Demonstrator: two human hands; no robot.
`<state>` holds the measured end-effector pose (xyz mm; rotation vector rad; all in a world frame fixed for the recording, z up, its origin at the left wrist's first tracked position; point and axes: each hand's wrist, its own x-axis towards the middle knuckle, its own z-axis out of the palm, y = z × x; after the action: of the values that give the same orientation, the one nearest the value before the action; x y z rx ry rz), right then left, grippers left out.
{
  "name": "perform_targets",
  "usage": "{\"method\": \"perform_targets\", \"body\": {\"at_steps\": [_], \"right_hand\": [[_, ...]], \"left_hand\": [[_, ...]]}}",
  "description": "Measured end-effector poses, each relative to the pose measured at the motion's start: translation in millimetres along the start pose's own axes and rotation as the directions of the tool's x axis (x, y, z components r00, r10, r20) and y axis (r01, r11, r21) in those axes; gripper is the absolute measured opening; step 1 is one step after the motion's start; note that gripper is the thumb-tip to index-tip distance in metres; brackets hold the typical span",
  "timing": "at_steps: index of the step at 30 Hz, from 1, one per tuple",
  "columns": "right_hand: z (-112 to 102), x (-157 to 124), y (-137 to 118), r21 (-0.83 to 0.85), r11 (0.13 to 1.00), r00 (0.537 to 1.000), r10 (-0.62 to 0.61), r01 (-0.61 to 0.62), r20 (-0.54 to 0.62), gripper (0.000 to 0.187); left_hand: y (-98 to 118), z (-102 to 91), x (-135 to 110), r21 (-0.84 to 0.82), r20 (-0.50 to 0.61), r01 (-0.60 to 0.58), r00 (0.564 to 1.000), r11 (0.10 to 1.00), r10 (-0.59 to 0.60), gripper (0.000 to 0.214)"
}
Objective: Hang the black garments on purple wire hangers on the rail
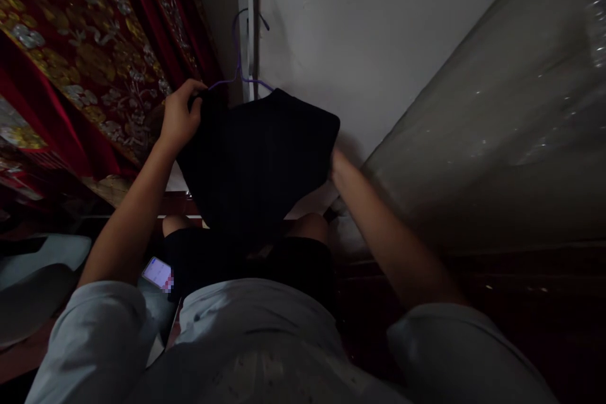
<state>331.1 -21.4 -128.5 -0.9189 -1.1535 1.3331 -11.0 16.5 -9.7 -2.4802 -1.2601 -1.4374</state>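
A black garment [258, 158] hangs on a thin purple wire hanger [239, 72] in front of me, the hook up against a white wall. My left hand [182, 113] is closed on the garment's upper left corner, beside the hanger's shoulder. My right hand [339, 161] reaches to the garment's right edge; its fingers are hidden behind the cloth. I wear a light grey shirt and black shorts.
Red and gold embroidered fabric [80, 44] hangs at the left. A clear plastic-covered surface [497, 139] slopes at the right. A phone [158, 273] with a lit screen lies by my left thigh. A pale object [38, 271] sits low at the far left.
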Motion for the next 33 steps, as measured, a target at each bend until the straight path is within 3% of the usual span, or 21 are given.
{"method": "perform_targets", "body": {"at_steps": [3, 6, 9, 12, 16, 18, 19, 21, 22, 23, 24, 26, 27, 28, 30, 33], "right_hand": [[-16, 2, -14, 0.093, 0.992, 0.995, -0.086, 0.091, -0.052, 0.062], [-23, 3, -37, 0.052, 0.957, 0.956, -0.278, 0.284, -0.089, 0.053], [-14, 9, -60, -0.007, 0.9, 0.885, -0.431, 0.437, -0.179, 0.04], [6, 12, -80, -0.011, 0.869, 0.859, -0.491, 0.495, -0.145, 0.041], [33, -9, -96, 0.018, 0.907, 0.905, -0.422, 0.421, 0.057, 0.048], [37, -27, -97, 0.025, 0.938, 0.907, -0.342, 0.346, 0.246, 0.06], [36, -34, -97, 0.003, 0.959, 0.882, -0.261, 0.282, 0.393, 0.066], [32, -41, -93, -0.137, 0.979, 0.753, -0.025, 0.152, 0.657, 0.072], [31, -41, -89, -0.235, 0.964, 0.692, 0.087, 0.123, 0.716, 0.071], [31, -38, -84, -0.327, 0.936, 0.675, 0.16, 0.128, 0.721, 0.069], [32, -34, -77, -0.401, 0.902, 0.713, 0.173, 0.163, 0.679, 0.066], [39, -24, -58, -0.519, 0.804, 0.852, 0.031, 0.29, 0.523, 0.067], [45, -19, -48, -0.574, 0.733, 0.886, -0.084, 0.364, 0.455, 0.075], [51, -15, -37, -0.628, 0.646, 0.89, -0.196, 0.434, 0.413, 0.087], [64, -12, -16, -0.715, 0.444, 0.837, -0.378, 0.54, 0.397, 0.111], [75, -14, 5, -0.767, 0.218, 0.729, -0.541, 0.603, 0.42, 0.118]], "left_hand": [[4, -3.0, -6, 0.047, -0.007, -0.006, 1.0, 0.999, 0.006, 0.017], [9, -1.2, -5, 0.044, -0.007, 0.005, 1.0, 0.999, -0.004, 0.017], [14, 2.3, 0, 0.011, -0.018, 0.04, 0.999, 0.999, -0.04, 0.024], [18, 3.6, 10, 0.014, -0.017, 0.057, 0.998, 0.998, -0.057, 0.03], [18, -1.6, 16, 0.101, 0.044, 0.032, 0.998, 0.994, -0.037, 0.033], [17, -6.5, 12, 0.107, 0.071, 0.013, 0.997, 0.994, -0.021, 0.033], [17, -9.1, 8, 0.087, 0.085, 0.007, 0.996, 0.996, -0.014, 0.031], [20, -13.2, -4, 0.006, 0.125, 0.002, 0.992, 1.0, -0.003, 0.029], [23, -14.6, -10, -0.044, 0.148, -0.001, 0.989, 0.999, 0.008, 0.029], [28, -15.4, -17, -0.097, 0.17, -0.008, 0.985, 0.995, 0.025, 0.031], [35, -15.5, -23, -0.144, 0.189, -0.015, 0.981, 0.989, 0.043, 0.033], [52, -14.3, -34, -0.213, 0.218, -0.023, 0.973, 0.977, 0.071, 0.038], [62, -13.2, -39, -0.236, 0.233, -0.021, 0.969, 0.971, 0.078, 0.04], [73, -11.8, -44, -0.255, 0.25, -0.016, 0.965, 0.967, 0.082, 0.041], [93, -8.9, -51, -0.278, 0.283, -0.012, 0.954, 0.961, 0.094, 0.041], [116, -5.7, -57, -0.289, 0.3, -0.025, 0.947, 0.957, 0.115, 0.04]]}}
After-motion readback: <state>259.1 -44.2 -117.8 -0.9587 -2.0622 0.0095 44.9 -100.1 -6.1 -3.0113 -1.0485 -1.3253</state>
